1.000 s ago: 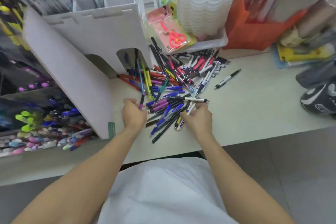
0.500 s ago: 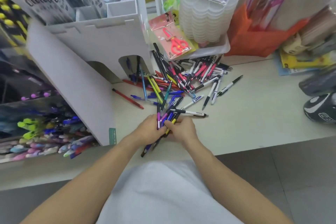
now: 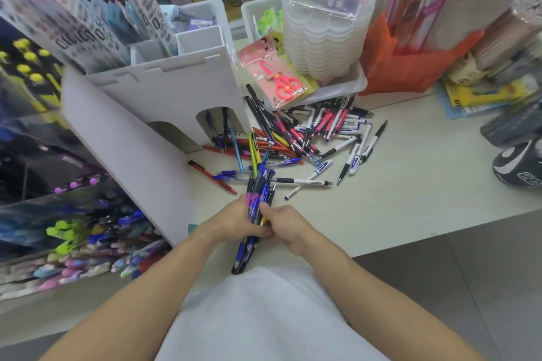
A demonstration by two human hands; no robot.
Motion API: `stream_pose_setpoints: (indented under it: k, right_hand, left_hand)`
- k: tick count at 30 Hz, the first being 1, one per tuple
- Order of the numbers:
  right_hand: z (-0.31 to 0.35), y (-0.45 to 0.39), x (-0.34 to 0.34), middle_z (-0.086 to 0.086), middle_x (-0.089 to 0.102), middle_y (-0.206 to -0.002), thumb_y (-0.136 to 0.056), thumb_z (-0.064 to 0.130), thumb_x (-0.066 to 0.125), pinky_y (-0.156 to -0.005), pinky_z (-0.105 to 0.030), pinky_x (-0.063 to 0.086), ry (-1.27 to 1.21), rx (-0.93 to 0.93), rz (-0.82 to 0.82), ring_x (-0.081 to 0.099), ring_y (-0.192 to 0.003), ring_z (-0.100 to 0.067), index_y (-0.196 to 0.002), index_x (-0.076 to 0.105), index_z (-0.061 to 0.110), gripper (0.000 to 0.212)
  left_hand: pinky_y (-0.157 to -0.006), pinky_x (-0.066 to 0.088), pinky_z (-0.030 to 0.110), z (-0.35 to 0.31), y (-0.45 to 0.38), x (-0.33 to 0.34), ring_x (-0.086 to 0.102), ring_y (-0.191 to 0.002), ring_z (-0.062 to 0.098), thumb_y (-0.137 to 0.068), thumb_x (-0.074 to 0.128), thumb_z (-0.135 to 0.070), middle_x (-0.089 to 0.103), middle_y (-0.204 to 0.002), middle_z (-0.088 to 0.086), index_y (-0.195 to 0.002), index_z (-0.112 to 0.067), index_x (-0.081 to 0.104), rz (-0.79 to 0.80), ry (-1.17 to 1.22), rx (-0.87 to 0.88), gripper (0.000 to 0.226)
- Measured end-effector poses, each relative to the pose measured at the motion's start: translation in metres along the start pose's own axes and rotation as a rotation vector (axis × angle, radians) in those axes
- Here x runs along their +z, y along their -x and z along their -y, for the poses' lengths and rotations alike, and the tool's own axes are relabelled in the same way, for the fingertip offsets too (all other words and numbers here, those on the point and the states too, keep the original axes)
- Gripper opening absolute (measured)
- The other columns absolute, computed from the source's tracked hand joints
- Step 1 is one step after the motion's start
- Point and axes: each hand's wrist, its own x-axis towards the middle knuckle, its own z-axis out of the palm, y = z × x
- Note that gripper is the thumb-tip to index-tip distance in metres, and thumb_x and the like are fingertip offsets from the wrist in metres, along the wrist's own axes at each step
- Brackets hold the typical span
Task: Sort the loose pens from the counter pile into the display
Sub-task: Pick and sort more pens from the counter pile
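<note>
Cream counter [image 3: 410,199] bearing a white display stand [image 3: 164,102], with the loose pen pile [image 3: 308,132] spread just beside the stand's arched opening and in front of a white tray [image 3: 346,88]. Near the counter's front edge, the left hand [image 3: 231,221] and right hand [image 3: 286,226] meet, both curled round one bundle of pens [image 3: 256,208], mostly blue and purple, whose ends stick out beyond the hands on both sides.

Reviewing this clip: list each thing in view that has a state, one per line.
Left hand: grips the pen bundle.
Right hand: grips the same bundle.
Pen bundle: gathered, held above the counter edge.
Pen pile: still loose on the counter.
Red pen: lying apart from the pile.
</note>
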Motion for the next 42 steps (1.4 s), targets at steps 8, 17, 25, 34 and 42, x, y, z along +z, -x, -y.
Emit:
stream_pose_setpoints:
  k: [8, 17, 25, 34, 42]
  right_hand:
    - [0.038, 0.019, -0.01, -0.004, 0.066, -0.09, -0.094, 0.068, 0.047, -0.083, -0.041, 0.052, 0.476, -0.131, 0.021, 0.063, -0.081, -0.025, -0.114, 0.064, 0.003, 0.07]
    - [0.074, 0.035, -0.015, -0.007, 0.056, -0.141, -0.077, -0.007, 0.08, -0.095, -0.044, 0.057, -0.315, -0.661, 0.157, 0.067, -0.118, -0.024, -0.15, 0.031, 0.028, 0.094]
    - [0.051, 0.047, 0.014, -0.004, 0.064, -0.103, -0.101, 0.012, 0.059, -0.09, -0.042, 0.057, -0.089, -0.58, -0.014, 0.068, -0.086, -0.015, -0.133, 0.046, 0.029, 0.039]
    - [0.023, 0.062, 0.017, -0.001, 0.068, -0.115, -0.1, 0.013, 0.061, -0.087, -0.027, 0.058, -0.003, -0.46, 0.076, 0.068, -0.099, -0.009, -0.117, 0.061, 0.029, 0.023]
    - [0.029, 0.078, 0.006, 0.007, 0.063, -0.131, -0.092, 0.018, 0.072, -0.098, -0.033, 0.055, -0.059, -0.565, 0.166, 0.066, -0.113, -0.014, -0.14, 0.045, 0.03, 0.056]
  left_hand:
    - [-0.056, 0.051, 0.026, -0.002, 0.024, 0.004, 0.06, -0.059, 0.014, -0.087, 0.058, 0.003, 0.061, -0.073, 0.007, -0.098, -0.012, 0.056, -0.136, 0.434, -0.095, 0.019]
    - [-0.054, 0.048, 0.033, -0.053, 0.058, -0.009, 0.05, -0.05, 0.023, -0.089, 0.065, -0.005, 0.052, -0.068, 0.013, -0.083, -0.004, 0.054, 0.125, 1.039, 0.037, 0.013]
    - [-0.09, 0.057, 0.048, -0.031, 0.069, 0.009, 0.068, -0.087, 0.039, -0.081, 0.068, 0.005, 0.065, -0.095, 0.03, -0.105, 0.002, 0.065, 0.169, 0.977, -0.056, 0.024]
    - [-0.068, 0.058, 0.043, -0.017, 0.086, 0.024, 0.066, -0.072, 0.037, -0.071, 0.072, 0.002, 0.064, -0.079, 0.022, -0.1, 0.004, 0.065, 0.132, 1.022, -0.078, 0.031]
    - [-0.078, 0.056, 0.045, -0.022, 0.097, 0.02, 0.064, -0.072, 0.035, -0.076, 0.071, 0.004, 0.06, -0.081, 0.023, -0.094, 0.002, 0.066, 0.117, 1.096, 0.08, 0.018]
